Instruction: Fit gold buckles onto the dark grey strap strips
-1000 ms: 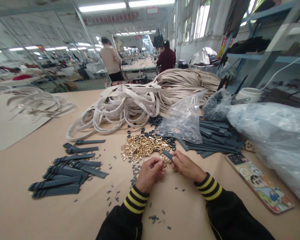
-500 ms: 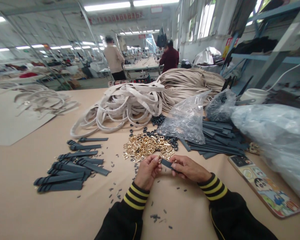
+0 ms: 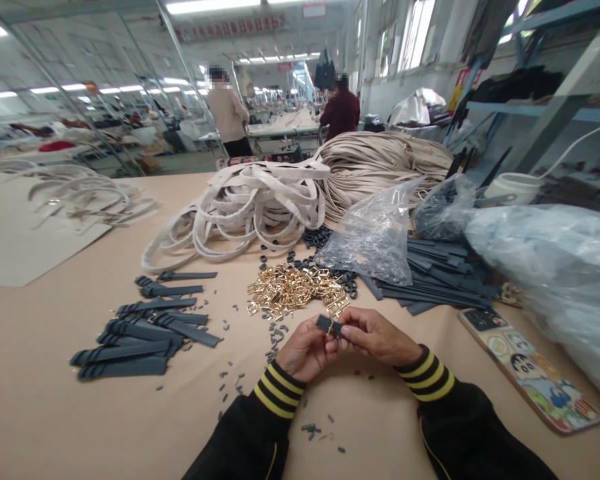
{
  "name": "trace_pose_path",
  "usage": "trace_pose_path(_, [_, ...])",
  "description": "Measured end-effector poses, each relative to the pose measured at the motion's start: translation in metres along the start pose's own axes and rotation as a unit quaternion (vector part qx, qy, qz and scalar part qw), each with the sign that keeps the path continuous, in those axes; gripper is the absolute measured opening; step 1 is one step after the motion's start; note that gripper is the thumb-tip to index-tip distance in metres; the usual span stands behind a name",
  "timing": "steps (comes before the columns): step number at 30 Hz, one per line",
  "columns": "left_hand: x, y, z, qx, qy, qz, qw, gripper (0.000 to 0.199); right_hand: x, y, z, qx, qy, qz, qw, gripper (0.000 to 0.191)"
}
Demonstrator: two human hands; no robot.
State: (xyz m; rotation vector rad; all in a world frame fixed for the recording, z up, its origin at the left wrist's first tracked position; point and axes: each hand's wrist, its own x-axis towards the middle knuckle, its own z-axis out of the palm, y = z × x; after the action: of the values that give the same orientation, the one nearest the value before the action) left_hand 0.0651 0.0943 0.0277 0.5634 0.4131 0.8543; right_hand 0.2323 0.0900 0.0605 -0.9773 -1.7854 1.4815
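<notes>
Loose bits: small dark pieces point(image 3: 310, 429) on the desk point(image 3: 370, 427), between the sleeves.
Right hand point(image 3: 377, 337): fingers closed, thumb pinching the strip's right end.
Left hand point(image 3: 307, 347): fingers curled closed on the strip near its buckle.
Dark strip point(image 3: 323, 323): between both hands, threaded through a gold buckle point(image 3: 331, 329); long axis crosswise, free end pointing left and slightly away.
Buckle pile point(image 3: 297, 290): gold, just beyond the hands.
Finished-looking straps point(image 3: 130, 347): left of the left hand.
Pale straps point(image 3: 260, 207): farther beyond, looped.
</notes>
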Motion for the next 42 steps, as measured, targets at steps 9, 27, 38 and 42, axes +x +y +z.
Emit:
trace_pose_path(9, [0.004,-0.009,-0.003,0.087,0.066,-0.024,0.994,0.026,0.005,0.005,0.010,-0.021,0.049,-0.041,0.998,0.014])
trace_pose_path(27, [0.004,-0.009,-0.004,0.313,0.085,0.118,0.938,0.023,0.007,0.016,0.002,-0.148,0.090,-0.002,0.985,0.015])
trace_pose_path(38, [0.008,-0.015,-0.011,0.341,0.131,0.147,0.919,0.027,0.004,0.006,0.003,-0.043,0.041,0.051,0.997,0.020])
trace_pose_path(42, [0.007,-0.017,-0.009,0.348,0.129,0.149,0.917,0.027,0.004,0.011,0.000,-0.020,0.019,0.050,0.998,0.021])
